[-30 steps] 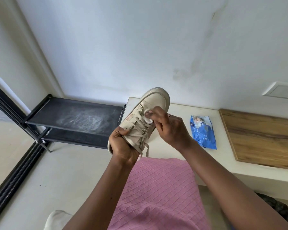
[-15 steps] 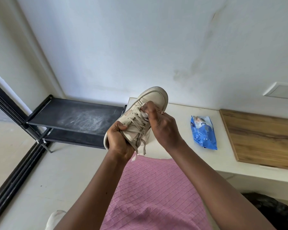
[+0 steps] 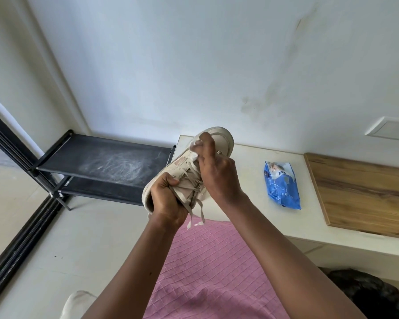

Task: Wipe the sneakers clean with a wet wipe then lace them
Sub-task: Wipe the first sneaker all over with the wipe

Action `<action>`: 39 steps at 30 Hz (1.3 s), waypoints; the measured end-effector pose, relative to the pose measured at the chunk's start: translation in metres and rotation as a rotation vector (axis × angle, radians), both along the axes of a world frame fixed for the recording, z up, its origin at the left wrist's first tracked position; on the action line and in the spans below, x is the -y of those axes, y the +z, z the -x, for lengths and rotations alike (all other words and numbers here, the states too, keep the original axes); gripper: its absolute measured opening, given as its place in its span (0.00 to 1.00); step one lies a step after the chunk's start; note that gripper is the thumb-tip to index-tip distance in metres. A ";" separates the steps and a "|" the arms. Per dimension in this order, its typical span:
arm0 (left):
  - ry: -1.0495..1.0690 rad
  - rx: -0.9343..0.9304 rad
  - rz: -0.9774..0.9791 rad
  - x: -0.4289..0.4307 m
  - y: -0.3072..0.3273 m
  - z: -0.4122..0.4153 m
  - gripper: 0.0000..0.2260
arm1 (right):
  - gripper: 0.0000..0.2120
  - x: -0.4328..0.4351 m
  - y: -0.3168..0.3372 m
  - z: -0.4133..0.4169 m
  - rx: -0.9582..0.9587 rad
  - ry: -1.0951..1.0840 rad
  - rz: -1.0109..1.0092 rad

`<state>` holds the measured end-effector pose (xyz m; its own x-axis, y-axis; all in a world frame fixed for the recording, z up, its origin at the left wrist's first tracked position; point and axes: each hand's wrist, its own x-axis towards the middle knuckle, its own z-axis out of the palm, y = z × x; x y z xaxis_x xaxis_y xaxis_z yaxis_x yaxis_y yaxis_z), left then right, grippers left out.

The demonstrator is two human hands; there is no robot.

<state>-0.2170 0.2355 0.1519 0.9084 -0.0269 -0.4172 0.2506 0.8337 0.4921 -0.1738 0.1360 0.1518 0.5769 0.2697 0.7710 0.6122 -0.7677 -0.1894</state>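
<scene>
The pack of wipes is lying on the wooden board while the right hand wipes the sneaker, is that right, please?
Not quite: in the head view the pack of wipes lies on the white counter, beside the wooden board. The right hand does wipe the sneaker.

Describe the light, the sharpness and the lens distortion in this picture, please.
Head view: soft, even daylight, no glare. Also head view: sneaker, left hand and right hand fairly sharp, the wipe slightly blurred. Head view again: the wide lens slants the wall corner and the rack.
</scene>
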 end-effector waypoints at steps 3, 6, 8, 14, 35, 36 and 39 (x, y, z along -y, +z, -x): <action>0.030 -0.042 -0.035 0.002 0.000 0.003 0.26 | 0.14 0.011 -0.005 0.000 0.021 -0.023 0.059; 0.063 -0.039 -0.023 0.007 0.003 0.004 0.19 | 0.12 0.019 -0.005 -0.004 0.064 -0.158 0.044; 0.069 -0.044 -0.014 0.008 0.002 0.005 0.16 | 0.18 0.021 0.003 -0.007 0.045 -0.249 -0.059; 0.045 0.006 0.027 0.008 0.002 0.003 0.19 | 0.15 0.008 -0.001 -0.002 0.031 -0.221 -0.056; 0.007 0.093 0.188 0.010 0.000 0.004 0.26 | 0.19 0.020 -0.002 0.013 -0.025 -0.035 -0.015; 0.015 0.097 0.183 0.009 0.000 0.002 0.25 | 0.21 0.027 -0.005 0.012 -0.032 -0.025 0.001; 0.022 0.075 0.157 0.008 0.001 -0.003 0.21 | 0.16 0.048 -0.011 0.008 0.048 -0.107 0.092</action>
